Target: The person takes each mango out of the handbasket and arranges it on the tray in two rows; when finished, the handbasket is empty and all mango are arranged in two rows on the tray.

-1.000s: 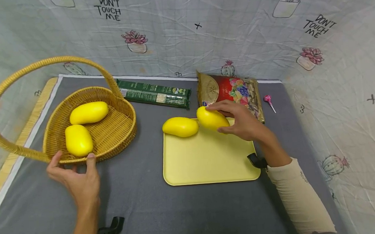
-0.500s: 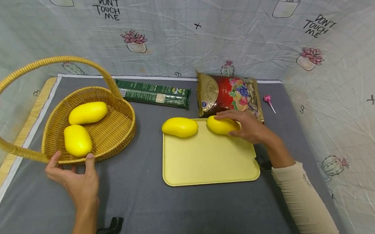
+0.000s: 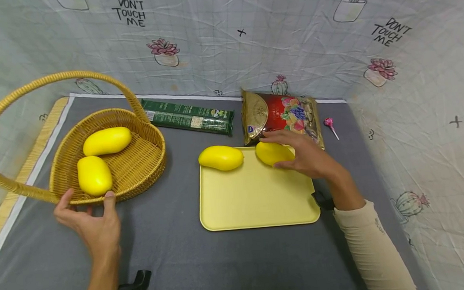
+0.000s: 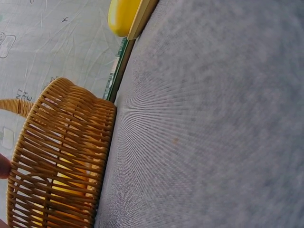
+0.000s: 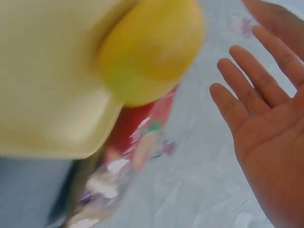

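My left hand [image 3: 95, 226] holds the near rim of a wicker basket [image 3: 148, 179], with thumb and fingers spread along it. Inside the basket lie two yellow mangoes, one mango [image 3: 107, 141] behind the other mango [image 3: 94, 176]. A third mango [image 3: 221, 158] rests on the back left corner of a yellow tray [image 3: 255, 201]. Another mango [image 5: 154, 52] sits at the tray's back right. Above and beside it is my right hand [image 3: 306, 156]; the right wrist view shows its fingers extended and apart from the fruit.
Behind the tray lies a gold and red candy bag [image 3: 279, 113]. A long green packet [image 3: 190, 116] is to its left, near the back edge of the grey cloth. A pink lollipop [image 3: 329, 123] lies at the right. A patterned curtain [image 3: 209, 40] hangs behind everything.
My right hand has brought a mango rightward and down onto the tray's back right, then let go and lifted slightly off it. My left hand has stayed at the basket rim.
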Demonstrator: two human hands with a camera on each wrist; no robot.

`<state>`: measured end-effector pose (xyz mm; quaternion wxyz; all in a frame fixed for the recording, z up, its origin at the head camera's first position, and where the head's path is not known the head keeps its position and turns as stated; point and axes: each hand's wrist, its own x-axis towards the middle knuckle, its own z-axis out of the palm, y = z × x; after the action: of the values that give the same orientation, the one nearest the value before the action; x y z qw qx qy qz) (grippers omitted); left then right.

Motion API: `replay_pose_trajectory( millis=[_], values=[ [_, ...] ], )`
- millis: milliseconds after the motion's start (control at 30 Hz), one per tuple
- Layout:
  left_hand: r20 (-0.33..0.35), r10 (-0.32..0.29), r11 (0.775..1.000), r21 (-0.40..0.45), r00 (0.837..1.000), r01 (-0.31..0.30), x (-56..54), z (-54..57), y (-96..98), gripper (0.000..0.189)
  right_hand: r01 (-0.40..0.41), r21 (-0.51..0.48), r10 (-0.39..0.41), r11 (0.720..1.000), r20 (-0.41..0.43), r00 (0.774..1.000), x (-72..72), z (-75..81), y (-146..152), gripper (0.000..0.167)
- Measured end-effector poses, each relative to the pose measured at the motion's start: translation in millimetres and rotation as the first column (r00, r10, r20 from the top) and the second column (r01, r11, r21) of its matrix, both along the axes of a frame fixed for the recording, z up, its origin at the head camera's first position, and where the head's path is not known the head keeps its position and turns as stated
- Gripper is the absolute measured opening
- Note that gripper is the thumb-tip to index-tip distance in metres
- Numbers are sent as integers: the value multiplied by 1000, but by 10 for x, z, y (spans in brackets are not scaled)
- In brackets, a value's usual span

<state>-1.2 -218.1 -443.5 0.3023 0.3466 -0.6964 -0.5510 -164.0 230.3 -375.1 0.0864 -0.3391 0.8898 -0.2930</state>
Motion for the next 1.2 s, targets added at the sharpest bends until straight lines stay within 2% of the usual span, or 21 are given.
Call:
replay_pose_trajectory(
  millis=[200, 400, 567, 733, 867, 1067, 1200],
  values=[
    [-9, 3, 1000, 7, 1000, -3, 5, -3, -6, 69, -71, -102, 63, 992, -75, 995, 53, 186, -317, 69],
    [-11, 3, 1000, 17, 1000, -2, 14, -13, -18, 70, -154, -238, 124, 959, -137, 983, 48, 291, -723, 66],
    [-9, 2, 1000, 8, 1000, -2, 16, -28, -16, 70, -187, -283, 141, 941, -174, 975, 59, 354, -1078, 65],
    [-12, 0, 1000, -5, 1000, 0, 11, -33, -11, 70, -233, -347, 167, 908, -211, 963, 61, 355, -1419, 66],
    [-22, 4, 1000, -2, 1000, -4, 13, -29, -11, 70, -260, -360, 170, 896, -263, 950, 49, 335, -1705, 67],
    [-12, 2, 1000, 2, 1000, -2, 11, -24, -4, 70, -277, -327, 165, 903, -330, 929, 33, 298, -2090, 67],
    [-12, -1, 1000, -2, 1000, 1, 10, -31, -4, 70, -296, -315, 183, 902, -342, 922, 9, 272, -2342, 71]
  ],
)
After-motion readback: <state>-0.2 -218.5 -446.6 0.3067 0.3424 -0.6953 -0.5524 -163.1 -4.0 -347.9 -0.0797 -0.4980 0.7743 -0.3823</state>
